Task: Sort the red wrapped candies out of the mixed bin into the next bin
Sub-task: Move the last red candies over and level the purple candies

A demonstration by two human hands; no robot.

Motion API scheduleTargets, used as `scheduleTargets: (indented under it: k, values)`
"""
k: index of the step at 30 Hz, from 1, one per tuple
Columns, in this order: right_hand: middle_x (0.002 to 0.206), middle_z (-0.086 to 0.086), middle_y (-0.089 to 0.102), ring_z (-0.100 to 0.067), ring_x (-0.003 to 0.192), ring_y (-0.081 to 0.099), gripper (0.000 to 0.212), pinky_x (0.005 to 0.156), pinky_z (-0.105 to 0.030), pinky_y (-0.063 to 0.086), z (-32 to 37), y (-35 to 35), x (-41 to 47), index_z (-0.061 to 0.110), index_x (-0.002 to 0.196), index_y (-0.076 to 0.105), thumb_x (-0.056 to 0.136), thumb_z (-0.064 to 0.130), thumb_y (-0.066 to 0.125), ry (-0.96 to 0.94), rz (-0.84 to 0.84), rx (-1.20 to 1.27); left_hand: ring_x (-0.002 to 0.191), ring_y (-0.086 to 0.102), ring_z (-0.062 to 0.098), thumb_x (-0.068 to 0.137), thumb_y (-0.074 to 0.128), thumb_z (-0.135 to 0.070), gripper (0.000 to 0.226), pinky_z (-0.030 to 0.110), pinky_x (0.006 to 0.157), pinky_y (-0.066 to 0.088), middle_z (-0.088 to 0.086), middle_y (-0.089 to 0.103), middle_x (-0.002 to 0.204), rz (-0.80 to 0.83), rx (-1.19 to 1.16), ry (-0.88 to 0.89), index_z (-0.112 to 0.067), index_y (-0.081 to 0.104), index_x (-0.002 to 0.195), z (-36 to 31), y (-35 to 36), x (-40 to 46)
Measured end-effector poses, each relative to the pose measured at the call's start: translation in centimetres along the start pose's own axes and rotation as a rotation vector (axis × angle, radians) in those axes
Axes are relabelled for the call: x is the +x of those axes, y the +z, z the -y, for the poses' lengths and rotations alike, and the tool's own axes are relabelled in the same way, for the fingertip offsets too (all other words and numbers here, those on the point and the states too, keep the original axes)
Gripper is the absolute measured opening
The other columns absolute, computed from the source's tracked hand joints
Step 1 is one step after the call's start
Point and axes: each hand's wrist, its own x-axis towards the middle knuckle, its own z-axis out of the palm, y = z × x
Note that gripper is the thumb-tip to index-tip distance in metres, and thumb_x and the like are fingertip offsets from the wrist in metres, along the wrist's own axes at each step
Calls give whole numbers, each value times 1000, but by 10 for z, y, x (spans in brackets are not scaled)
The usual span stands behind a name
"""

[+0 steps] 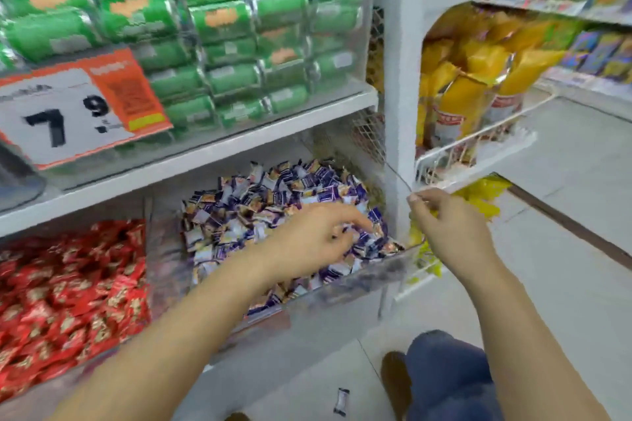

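A clear bin on the lower shelf holds a heap of purple-and-white wrapped candies. No red candy shows among them from here. To its left a second bin is full of red wrapped candies. My left hand reaches over the purple heap near its front right corner, fingers spread and pointing right, nothing visibly held. My right hand hovers at the bin's right end beside the white shelf post, with fingers curled and thumb against fingertips; whether it pinches anything is unclear.
Green packs fill the shelf above, behind a price sign. A white post stands right of the bin, with a wire basket of yellow bags beyond. One purple candy lies on the floor near my knee.
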Motion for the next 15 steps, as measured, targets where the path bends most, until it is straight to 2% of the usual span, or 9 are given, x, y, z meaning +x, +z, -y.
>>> scheduleTargets:
  k: [2, 4, 7, 8, 10, 11, 12, 15]
  values:
    - [94, -8, 70, -32, 91, 61, 28, 71, -35, 48, -1, -2, 3, 20, 103, 65, 97, 36, 43, -32, 65, -37, 93, 55, 0, 92, 54, -11, 27, 15, 85, 43, -9, 63, 117, 191, 27, 68, -23, 66, 113, 2, 20, 41]
    - [93, -10, 68, -33, 93, 59, 28, 69, -35, 43, -2, -6, 5, 19, 104, 65, 97, 33, 42, -76, 90, -48, 92, 57, 5, 88, 56, -9, 27, 22, 85, 45, -4, 67, 111, 368, 40, 91, -18, 68, 111, 6, 36, 71]
    - [96, -10, 68, -32, 95, 58, 28, 67, -34, 39, -3, -11, 8, 19, 104, 66, 97, 32, 43, -119, 101, -7, 71, 50, 5, 80, 54, -21, 24, 28, 68, 39, -5, 64, 83, 490, 200, 217, -17, 70, 98, 16, 55, 93]
    - [97, -10, 68, -33, 96, 58, 28, 66, -34, 38, -4, -11, 8, 18, 105, 65, 97, 31, 42, -133, 106, -14, 76, 49, 9, 78, 54, -28, 26, 29, 72, 37, -5, 61, 87, 489, 347, 286, -21, 68, 100, 21, 59, 96]
    - [99, -11, 66, -32, 97, 57, 28, 64, -33, 34, -5, -10, 11, 17, 107, 63, 99, 30, 39, -144, 115, -56, 103, 45, 21, 80, 56, -37, 42, 40, 94, 33, -1, 52, 119, 522, 732, 368, -30, 57, 122, 31, 64, 97]
    - [99, -11, 65, -32, 97, 56, 29, 63, -33, 32, -4, -10, 11, 17, 108, 62, 99, 30, 38, -147, 120, -73, 110, 42, 27, 82, 56, -42, 49, 45, 100, 30, 1, 43, 130, 546, 872, 358, -32, 49, 130, 33, 63, 95]
    - [98, -10, 65, -32, 95, 56, 29, 62, -32, 32, -3, -11, 11, 17, 108, 61, 100, 30, 36, -154, 128, -81, 112, 41, 30, 83, 56, -47, 53, 45, 99, 33, 4, 37, 134, 560, 950, 314, -32, 45, 133, 34, 60, 94]
    - [97, -9, 64, -31, 93, 57, 31, 67, -35, 43, -4, -14, 8, 16, 109, 61, 100, 30, 34, -181, 144, -59, 102, 48, 30, 86, 51, -51, 52, 39, 80, 39, 9, 32, 135, 509, 982, 98, -27, 45, 131, 34, 42, 89]
